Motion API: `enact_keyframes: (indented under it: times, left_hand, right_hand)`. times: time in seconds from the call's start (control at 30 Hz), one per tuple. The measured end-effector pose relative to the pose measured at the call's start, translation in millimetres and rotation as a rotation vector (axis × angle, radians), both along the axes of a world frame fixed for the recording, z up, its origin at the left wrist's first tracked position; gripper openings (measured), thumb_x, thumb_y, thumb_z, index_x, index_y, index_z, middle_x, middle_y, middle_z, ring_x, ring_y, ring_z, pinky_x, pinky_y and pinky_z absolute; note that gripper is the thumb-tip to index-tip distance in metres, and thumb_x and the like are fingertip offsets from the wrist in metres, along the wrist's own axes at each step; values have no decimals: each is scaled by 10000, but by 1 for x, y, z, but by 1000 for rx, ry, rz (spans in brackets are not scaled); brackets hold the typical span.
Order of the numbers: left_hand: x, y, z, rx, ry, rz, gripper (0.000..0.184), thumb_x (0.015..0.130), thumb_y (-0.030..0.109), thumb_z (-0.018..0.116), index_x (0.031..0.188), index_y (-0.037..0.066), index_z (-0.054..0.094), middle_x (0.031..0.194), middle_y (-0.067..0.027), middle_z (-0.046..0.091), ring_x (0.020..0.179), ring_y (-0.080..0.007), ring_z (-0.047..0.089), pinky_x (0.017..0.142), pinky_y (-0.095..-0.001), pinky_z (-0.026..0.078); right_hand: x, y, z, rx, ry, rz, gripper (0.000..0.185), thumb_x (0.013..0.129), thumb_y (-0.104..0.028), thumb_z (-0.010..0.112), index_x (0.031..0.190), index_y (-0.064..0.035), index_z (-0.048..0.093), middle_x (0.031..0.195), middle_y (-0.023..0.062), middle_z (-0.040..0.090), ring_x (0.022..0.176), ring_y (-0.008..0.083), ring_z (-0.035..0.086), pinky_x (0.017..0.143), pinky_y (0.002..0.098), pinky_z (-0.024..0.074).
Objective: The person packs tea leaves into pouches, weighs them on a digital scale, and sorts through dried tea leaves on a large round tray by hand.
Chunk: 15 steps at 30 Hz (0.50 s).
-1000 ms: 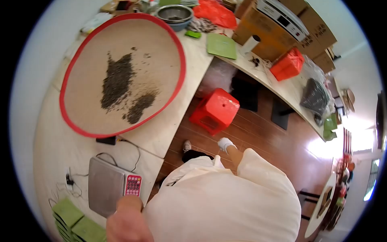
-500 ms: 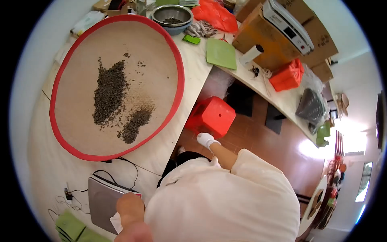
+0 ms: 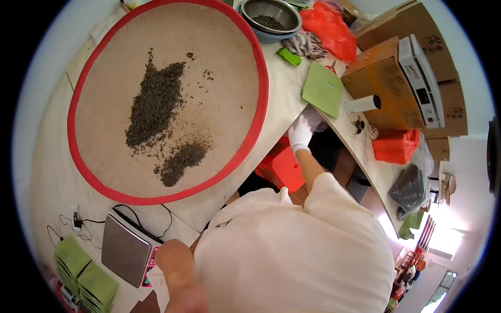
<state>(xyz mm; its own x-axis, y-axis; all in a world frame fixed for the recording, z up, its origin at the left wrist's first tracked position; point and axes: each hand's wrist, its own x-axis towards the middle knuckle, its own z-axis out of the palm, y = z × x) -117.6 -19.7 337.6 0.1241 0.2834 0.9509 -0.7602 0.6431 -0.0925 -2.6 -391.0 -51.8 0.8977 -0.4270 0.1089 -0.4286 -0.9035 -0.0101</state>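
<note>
My right hand, in a white glove, is raised over the gap between the two table sections, above the red stool and beside clear plastic. Its fingers look slightly apart, with nothing visible in them. Part of my left hand's white glove shows beside the scale; its fingers are hidden behind my arm. A large round tray with a red rim lies on the table, bearing dark loose pieces in a large heap and a smaller one.
Behind the tray is a metal bowl beside a red bag. A green sheet, a white roll and a cardboard box stand along the right section. Green packets are at lower left.
My right hand has risen from low beside the stool to the gap near the table corner. The view has shifted, and more of the scale and green packets shows.
</note>
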Motion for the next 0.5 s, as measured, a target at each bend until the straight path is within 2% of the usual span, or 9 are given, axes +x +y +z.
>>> enact_keyframes:
  times: [0.07, 0.13, 0.27, 0.33, 0.43, 0.47, 0.5]
  left_hand:
    - [25, -33, 3, 47, 43, -62, 281, 867, 25, 523, 1095, 155, 620, 911, 86, 633, 642, -19, 555, 541, -184, 405]
    - [50, -62, 5, -29, 92, 4, 237, 871, 21, 521, 1041, 163, 606, 812, 105, 606, 623, -14, 538, 560, -183, 404]
    - [93, -94, 8, 118, 56, -16, 203, 856, 8, 529, 973, 164, 581, 773, 99, 573, 589, -16, 508, 572, -185, 399]
    - [106, -107, 10, 130, -15, 408, 179, 845, 12, 525, 938, 161, 562, 770, 86, 559, 580, -26, 493, 565, -200, 391]
    - [124, -121, 12, 178, -38, 436, 158, 831, 26, 540, 912, 162, 551, 763, 81, 558, 587, -33, 489, 563, -211, 390]
    - [128, -127, 12, 188, -39, 434, 158, 831, 26, 540, 912, 162, 551, 763, 81, 558, 587, -33, 489, 563, -211, 390]
    - [132, -134, 11, 173, -14, 488, 141, 831, 37, 549, 897, 162, 544, 742, 85, 548, 591, -32, 490, 560, -213, 389]
  right_hand:
    - [42, -30, -6, -101, -69, -2, 679, 772, -241, 644, 1359, -40, 368, 1284, 161, 464, 1048, 313, 547, 824, 435, 477]
    - [80, -61, -26, -170, 17, -65, 625, 815, -251, 597, 1371, -54, 388, 1356, 153, 439, 1124, 291, 509, 852, 421, 468]
    - [120, -87, -27, -144, 59, -110, 570, 852, -183, 538, 1389, -73, 383, 1382, 147, 431, 1133, 286, 515, 839, 399, 478]
    - [125, -99, -37, -201, 72, -75, 534, 853, -165, 525, 1367, -74, 415, 1355, 146, 461, 1099, 288, 542, 806, 399, 495]
    - [127, -107, -40, -77, 176, -48, 509, 846, -181, 533, 1339, -83, 452, 1315, 147, 498, 1059, 295, 570, 772, 414, 510]
    - [124, -114, -52, -107, 98, -2, 505, 842, -183, 531, 1332, -83, 459, 1256, 134, 541, 973, 305, 609, 735, 428, 522]
    - [123, -115, -50, -101, 98, -5, 505, 842, -183, 531, 1332, -83, 459, 1256, 134, 541, 973, 305, 609, 735, 428, 522]
